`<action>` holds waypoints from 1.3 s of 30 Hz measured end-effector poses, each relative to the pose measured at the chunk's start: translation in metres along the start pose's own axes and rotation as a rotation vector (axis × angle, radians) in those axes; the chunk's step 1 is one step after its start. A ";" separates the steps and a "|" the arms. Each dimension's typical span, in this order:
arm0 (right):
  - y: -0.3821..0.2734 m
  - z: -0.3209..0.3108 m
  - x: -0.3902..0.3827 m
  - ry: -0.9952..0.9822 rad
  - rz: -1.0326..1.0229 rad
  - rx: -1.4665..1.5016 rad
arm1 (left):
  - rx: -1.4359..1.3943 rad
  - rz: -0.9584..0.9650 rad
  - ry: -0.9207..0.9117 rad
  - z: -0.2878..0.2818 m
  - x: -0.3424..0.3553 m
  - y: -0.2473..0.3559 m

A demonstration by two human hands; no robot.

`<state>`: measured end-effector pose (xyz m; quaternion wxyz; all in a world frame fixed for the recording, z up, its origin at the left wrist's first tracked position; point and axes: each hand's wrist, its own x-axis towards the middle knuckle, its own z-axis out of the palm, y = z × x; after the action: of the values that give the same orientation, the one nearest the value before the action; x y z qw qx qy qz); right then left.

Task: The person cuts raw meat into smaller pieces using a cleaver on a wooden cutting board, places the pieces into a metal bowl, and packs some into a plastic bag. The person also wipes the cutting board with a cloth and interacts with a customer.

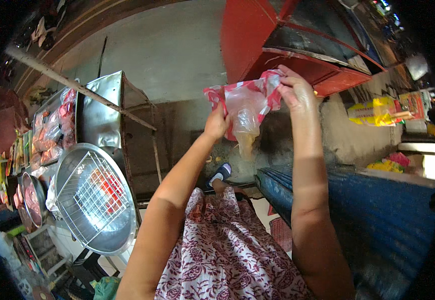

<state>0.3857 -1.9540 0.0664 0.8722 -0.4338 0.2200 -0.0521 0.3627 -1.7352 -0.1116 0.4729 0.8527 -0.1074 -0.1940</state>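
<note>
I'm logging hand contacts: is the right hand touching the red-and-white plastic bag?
Touching. The head view shows it: the fingers of the right hand pinch the plastic bag at its upper right corner.

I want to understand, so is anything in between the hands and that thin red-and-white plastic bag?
Nothing visible is. The left hand and right hand both hold the thin red-and-white plastic bag. The clear plastic pouch between them blocks neither.
</note>
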 end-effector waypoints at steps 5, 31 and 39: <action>-0.030 -0.073 0.088 0.095 -0.030 -0.388 | 0.238 0.204 0.016 0.010 0.104 -0.017; -0.006 -0.054 0.051 0.042 0.036 -0.090 | -0.268 0.009 -0.361 -0.041 0.124 -0.154; -0.003 -0.036 0.032 0.135 0.003 -0.107 | -0.019 0.066 -0.083 -0.022 0.161 -0.114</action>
<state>0.3996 -1.9914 0.0386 0.8310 -0.4751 0.2813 -0.0680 0.5172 -1.7172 -0.2346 0.4824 0.8354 -0.1530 -0.2144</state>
